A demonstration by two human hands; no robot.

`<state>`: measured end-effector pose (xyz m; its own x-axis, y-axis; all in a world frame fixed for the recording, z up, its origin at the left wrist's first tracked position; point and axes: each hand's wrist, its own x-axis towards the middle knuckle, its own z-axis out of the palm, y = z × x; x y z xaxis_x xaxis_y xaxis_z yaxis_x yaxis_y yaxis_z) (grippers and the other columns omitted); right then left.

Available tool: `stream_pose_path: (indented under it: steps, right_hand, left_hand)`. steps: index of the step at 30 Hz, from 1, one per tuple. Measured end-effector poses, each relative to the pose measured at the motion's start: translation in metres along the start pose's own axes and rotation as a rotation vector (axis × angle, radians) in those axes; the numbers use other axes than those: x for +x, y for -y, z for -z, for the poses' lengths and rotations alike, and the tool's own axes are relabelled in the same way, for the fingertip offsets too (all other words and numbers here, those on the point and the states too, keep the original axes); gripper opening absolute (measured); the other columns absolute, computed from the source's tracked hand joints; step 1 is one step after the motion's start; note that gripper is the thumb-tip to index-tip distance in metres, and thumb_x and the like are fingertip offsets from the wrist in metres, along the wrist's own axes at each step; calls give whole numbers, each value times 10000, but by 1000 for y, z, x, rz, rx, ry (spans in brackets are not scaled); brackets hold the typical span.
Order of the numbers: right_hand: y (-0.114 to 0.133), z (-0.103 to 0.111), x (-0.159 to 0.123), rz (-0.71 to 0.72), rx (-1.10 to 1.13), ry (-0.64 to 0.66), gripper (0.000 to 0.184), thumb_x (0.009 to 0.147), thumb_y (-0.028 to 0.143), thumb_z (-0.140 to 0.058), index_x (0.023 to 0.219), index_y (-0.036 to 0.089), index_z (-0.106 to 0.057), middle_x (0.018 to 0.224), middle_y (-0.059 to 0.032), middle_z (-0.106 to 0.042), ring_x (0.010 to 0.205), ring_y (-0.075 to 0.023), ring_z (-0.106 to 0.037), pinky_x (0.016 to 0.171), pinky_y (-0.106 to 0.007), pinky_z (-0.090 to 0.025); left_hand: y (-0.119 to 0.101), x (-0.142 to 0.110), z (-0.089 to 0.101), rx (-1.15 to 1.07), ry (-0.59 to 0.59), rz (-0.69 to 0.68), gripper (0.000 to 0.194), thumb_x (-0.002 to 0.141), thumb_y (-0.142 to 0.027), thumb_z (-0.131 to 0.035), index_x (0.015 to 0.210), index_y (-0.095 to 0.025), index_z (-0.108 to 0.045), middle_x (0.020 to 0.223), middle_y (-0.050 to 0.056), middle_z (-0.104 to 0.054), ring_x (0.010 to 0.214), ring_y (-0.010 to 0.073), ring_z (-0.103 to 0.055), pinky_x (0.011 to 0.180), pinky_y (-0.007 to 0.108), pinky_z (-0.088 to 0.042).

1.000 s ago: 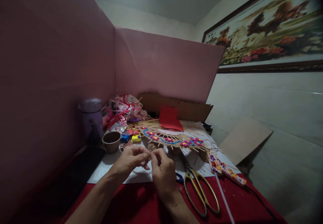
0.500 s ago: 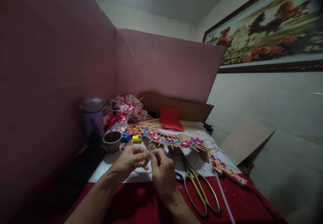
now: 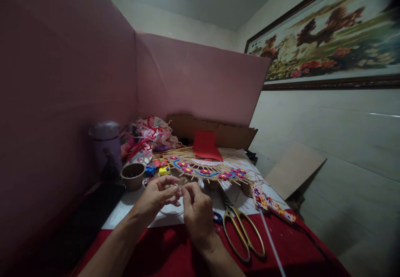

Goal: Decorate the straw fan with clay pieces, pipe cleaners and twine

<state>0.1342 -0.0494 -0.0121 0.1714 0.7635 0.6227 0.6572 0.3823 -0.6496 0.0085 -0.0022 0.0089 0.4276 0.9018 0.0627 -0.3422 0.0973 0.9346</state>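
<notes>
My left hand [image 3: 162, 193] and my right hand [image 3: 196, 208] meet at the fingertips over the white sheet [image 3: 118, 208]. Both are pinched closed, and whatever sits between the fingers is too small to make out. Just beyond them stands a curved cardboard piece [image 3: 215, 174], decorated with magenta flowers and a blue wavy line, with thin sticks poking out along its edges. Gold-handled scissors [image 3: 242, 231] lie to the right of my right hand. Left of my left hand is a brown cup [image 3: 133, 176] with dark contents.
A flower-patterned glue gun [image 3: 271, 204] with a clear glue stick lies at the right. Blue [image 3: 150, 171] and yellow clay packs [image 3: 164, 170] sit behind my hands. Farther back are red paper [image 3: 206, 145], a pile of pink craft scraps [image 3: 153, 133] and a lilac bottle [image 3: 107, 152].
The whole scene has shifted slightly left as the camera turned. My hands keep the same fingertip-to-fingertip pinch, and nothing on the table has visibly moved.
</notes>
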Motion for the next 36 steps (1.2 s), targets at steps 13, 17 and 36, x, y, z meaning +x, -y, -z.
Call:
stream_pose_path:
  steps: [13, 17, 36]
  right_hand:
    - [0, 2, -1, 48, -40, -2, 188, 900, 233, -399, 789, 201, -546, 622, 13, -615, 562, -121, -582, 539, -196, -343]
    - [0, 1, 0, 72, -62, -9, 206, 894, 225, -390, 774, 196, -556, 636, 2, -621, 549, -122, -573, 530, -200, -336]
    - [-1, -4, -4, 228, -286, 52, 203, 873, 178, -374, 797, 169, -562, 638, -29, -648, 567, -158, -620, 517, -244, -292]
  left_hand:
    - [0, -2, 5, 100, 106, 165, 278, 655, -380, -725, 652, -119, -632, 627, 47, -636, 553, 123, -557, 435, 209, -450]
    - [-1, -3, 5, 51, 96, 199, 261, 623, -350, -749, 664, -121, -631, 587, 23, -609, 484, 91, -516, 388, 176, -426]
    - [7, 5, 1, 332, -142, 96, 110, 552, -193, -633, 473, -129, -588, 377, -12, -542, 287, 77, -444, 315, 172, -334]
